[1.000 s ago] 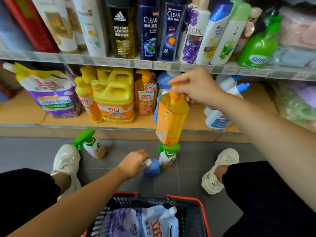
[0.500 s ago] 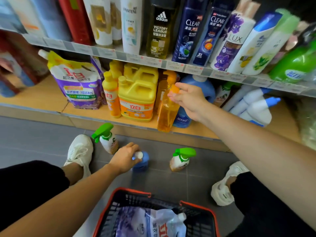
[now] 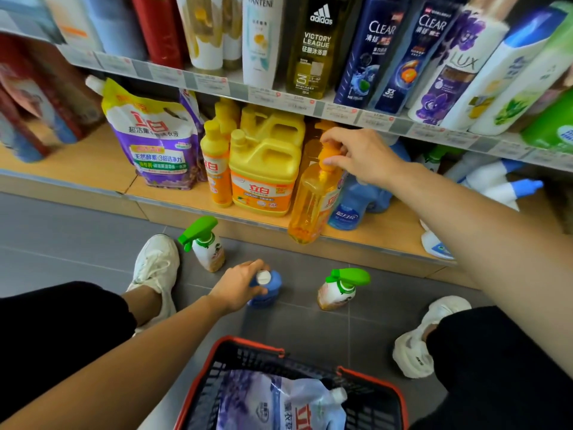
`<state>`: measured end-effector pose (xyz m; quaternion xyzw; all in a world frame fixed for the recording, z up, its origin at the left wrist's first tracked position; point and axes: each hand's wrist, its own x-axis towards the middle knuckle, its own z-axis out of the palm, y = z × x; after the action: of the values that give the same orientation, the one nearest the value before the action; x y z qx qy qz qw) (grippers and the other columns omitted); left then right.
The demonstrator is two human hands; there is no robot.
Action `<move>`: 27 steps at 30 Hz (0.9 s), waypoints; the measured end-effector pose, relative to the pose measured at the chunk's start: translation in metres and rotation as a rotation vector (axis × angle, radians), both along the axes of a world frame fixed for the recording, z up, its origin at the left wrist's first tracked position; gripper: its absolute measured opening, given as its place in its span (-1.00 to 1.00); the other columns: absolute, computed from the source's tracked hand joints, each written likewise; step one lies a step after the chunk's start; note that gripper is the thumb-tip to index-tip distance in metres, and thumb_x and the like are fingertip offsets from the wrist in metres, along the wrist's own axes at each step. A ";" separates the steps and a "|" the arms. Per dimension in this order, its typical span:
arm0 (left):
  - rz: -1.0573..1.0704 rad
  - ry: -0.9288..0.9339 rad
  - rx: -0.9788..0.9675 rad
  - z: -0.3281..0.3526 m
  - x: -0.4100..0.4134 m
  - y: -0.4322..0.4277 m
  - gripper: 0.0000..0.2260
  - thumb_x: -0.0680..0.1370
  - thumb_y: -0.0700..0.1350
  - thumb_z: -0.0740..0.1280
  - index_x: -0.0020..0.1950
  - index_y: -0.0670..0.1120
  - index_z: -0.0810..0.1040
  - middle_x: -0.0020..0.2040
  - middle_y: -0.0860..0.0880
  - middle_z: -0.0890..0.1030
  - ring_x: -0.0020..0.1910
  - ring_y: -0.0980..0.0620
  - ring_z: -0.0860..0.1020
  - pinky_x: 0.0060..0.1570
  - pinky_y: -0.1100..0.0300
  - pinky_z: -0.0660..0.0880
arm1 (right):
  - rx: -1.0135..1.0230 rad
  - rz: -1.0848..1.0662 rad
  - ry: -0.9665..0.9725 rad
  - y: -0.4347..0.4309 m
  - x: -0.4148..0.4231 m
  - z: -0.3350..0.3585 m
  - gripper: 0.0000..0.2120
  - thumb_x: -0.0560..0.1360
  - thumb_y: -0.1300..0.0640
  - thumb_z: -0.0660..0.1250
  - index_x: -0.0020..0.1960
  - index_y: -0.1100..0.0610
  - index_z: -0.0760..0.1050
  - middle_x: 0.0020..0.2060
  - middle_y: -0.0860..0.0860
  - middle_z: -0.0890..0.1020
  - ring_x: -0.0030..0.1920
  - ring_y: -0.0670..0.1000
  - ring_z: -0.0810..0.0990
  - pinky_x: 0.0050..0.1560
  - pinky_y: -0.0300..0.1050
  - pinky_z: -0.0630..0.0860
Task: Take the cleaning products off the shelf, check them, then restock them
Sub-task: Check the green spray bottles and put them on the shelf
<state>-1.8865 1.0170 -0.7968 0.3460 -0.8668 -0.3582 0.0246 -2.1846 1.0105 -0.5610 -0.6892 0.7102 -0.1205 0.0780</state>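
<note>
My right hand (image 3: 359, 155) pinches the orange pump top of a clear orange dish-soap bottle (image 3: 313, 203), which stands tilted at the front edge of the bottom shelf (image 3: 173, 197), next to a yellow jug (image 3: 266, 169). My left hand (image 3: 238, 285) grips the neck of a small blue bottle with a white cap (image 3: 268, 285) standing on the grey floor. Two green-trigger spray bottles stand on the floor, one to the left (image 3: 206, 243) and one to the right (image 3: 341, 288) of the blue bottle.
A purple refill pouch (image 3: 155, 138) and a blue detergent bottle (image 3: 356, 203) sit on the bottom shelf; white spray bottles (image 3: 496, 181) lie at its right. Shampoo bottles fill the upper shelf (image 3: 279, 97). A red-rimmed basket (image 3: 279, 355) holding a pouch sits below, between my shoes.
My right hand has carried the orange bottle from above the floor bottles to the bottom shelf's front edge. My left hand has stayed on the blue bottle. The view has shifted left.
</note>
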 end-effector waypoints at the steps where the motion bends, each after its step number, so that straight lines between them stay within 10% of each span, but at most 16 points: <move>1: 0.009 0.011 0.004 0.000 0.000 0.001 -0.68 0.51 -0.07 0.49 0.21 -0.07 0.51 0.14 -0.05 0.60 0.10 -0.10 0.56 0.11 0.00 0.47 | 0.027 0.022 0.001 -0.001 -0.003 0.002 -0.55 0.54 -0.03 0.42 0.40 -0.01 0.47 0.07 -0.04 0.55 0.08 0.01 0.53 0.08 -0.02 0.48; 14: 0.132 0.144 0.005 0.040 -0.004 -0.016 -0.76 0.51 -0.02 0.51 0.11 0.04 0.53 -0.02 0.06 0.63 -0.07 0.02 0.57 -0.10 0.16 0.42 | -0.060 -0.130 0.153 0.004 0.023 -0.011 -0.69 0.61 -0.03 0.31 0.13 0.20 0.61 0.01 0.11 0.48 0.08 0.22 0.50 -0.01 0.04 0.40; 21: -0.017 0.233 -0.003 0.129 -0.031 -0.034 -0.71 0.55 -0.06 0.47 0.25 -0.03 0.56 0.09 -0.03 0.64 0.06 -0.07 0.59 0.10 -0.09 0.54 | -0.125 -0.178 -0.136 0.037 0.001 -0.018 -0.56 0.49 0.15 0.47 0.36 0.10 0.54 0.09 0.05 0.67 -0.05 0.02 0.66 0.15 0.06 0.57; 27: -0.046 0.430 0.128 0.186 -0.070 -0.022 -0.72 0.57 -0.21 0.43 0.26 -0.17 0.53 0.08 -0.06 0.59 0.03 -0.02 0.56 0.08 0.06 0.56 | 0.279 -0.110 -0.503 0.097 -0.006 -0.061 -0.17 0.32 0.06 0.64 0.50 0.01 0.34 0.16 -0.01 0.56 0.14 -0.02 0.57 0.20 -0.13 0.52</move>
<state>-1.9566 0.9953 -0.6109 0.2426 -0.8248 -0.4784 0.1788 -2.1902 1.1077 -0.6224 -0.5808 0.7145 -0.1927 0.3392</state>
